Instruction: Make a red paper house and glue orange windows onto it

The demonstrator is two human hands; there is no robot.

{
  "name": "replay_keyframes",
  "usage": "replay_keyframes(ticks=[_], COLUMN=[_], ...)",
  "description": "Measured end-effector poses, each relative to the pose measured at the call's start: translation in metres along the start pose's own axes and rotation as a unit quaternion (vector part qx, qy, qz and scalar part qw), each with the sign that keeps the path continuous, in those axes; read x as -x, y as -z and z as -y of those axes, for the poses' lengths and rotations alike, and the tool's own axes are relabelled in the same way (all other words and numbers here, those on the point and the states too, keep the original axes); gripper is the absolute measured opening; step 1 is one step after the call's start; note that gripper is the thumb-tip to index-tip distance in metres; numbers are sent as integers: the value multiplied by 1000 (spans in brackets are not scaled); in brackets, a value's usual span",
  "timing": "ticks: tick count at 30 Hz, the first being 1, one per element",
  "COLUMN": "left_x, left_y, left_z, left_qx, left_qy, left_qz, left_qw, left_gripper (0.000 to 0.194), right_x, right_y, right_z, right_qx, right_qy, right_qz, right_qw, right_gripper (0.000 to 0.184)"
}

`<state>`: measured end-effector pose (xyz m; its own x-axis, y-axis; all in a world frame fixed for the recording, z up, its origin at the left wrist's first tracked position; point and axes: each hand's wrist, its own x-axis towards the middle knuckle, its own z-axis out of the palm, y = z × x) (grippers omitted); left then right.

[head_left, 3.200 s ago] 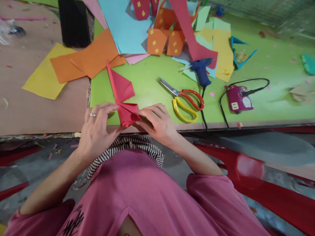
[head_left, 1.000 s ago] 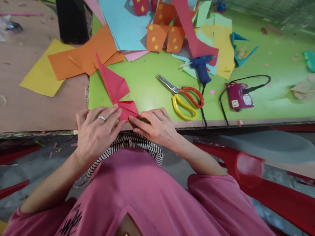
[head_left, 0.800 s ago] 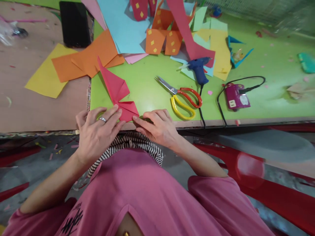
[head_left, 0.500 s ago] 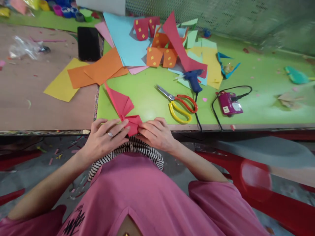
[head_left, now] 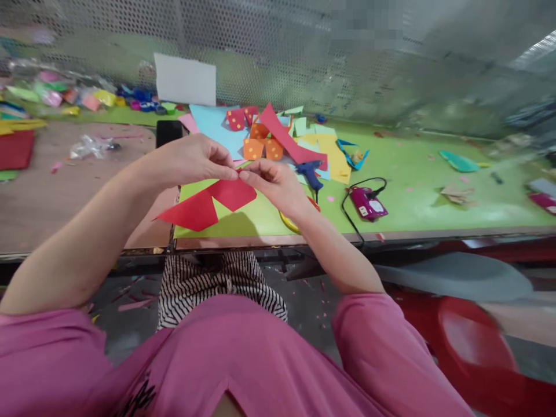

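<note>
A folded red paper piece (head_left: 197, 209) hangs above the front of the green work surface, its pointed end toward the left. My left hand (head_left: 202, 159) pinches its upper edge between thumb and finger. Right beside it, my right hand (head_left: 271, 182) pinches the same edge, so the fingertips of both hands nearly meet. Behind my right hand lie scissors, of which a yellow handle (head_left: 289, 223) shows in part. The blue glue gun (head_left: 310, 172) rests just beyond that hand.
Orange paper shapes with yellow dots (head_left: 263, 149) lie among coloured sheets at the back. To the right sits a purple power socket (head_left: 368, 202) with a black cable. A black phone-like slab (head_left: 169, 133) is partly behind my left hand. A white board (head_left: 186, 80) stands at the rear.
Both hands have lifted the red paper up and away from my lap. The paper has turned, its point now toward the left, and both hands pinch its upper edge. My view has tilted upward.
</note>
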<state>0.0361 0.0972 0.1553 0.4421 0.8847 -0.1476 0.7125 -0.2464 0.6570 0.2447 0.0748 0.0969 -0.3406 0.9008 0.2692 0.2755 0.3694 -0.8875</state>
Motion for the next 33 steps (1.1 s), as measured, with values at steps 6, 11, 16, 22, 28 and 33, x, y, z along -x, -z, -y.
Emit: replay_keyframes(ticks=[6,11,16,22,28,33], left_x=[-11,-19,-23,-31,-36,-38], left_y=[-4,-2,-3,-7,-8,-6], left_z=[5,7,0,3,6,9], left_qx=[16,2,16,26,49,38], left_qy=[-17,-35,-49,-58,-56,-70], left_qz=[36,48,45,56,46,36], left_qw=[999,998,998,996,996,996], left_gripper=[27,34,36,39,39,37], right_x=[-5,-6,-5,-3,0,7], right_y=[0,-2,-8,-13,-9,-4], right_z=[-10,-11,-18,-29,-29,-30], right_qx=[14,9,-49,-61,-41,-41], right_qy=[-12,5,-6,-28,-52,-80], right_qz=[-16,-40,-92,-141,-145,-96], right_qw=[1000,999,994,988,987,991], right_gripper=[49,48,40,46,49,41])
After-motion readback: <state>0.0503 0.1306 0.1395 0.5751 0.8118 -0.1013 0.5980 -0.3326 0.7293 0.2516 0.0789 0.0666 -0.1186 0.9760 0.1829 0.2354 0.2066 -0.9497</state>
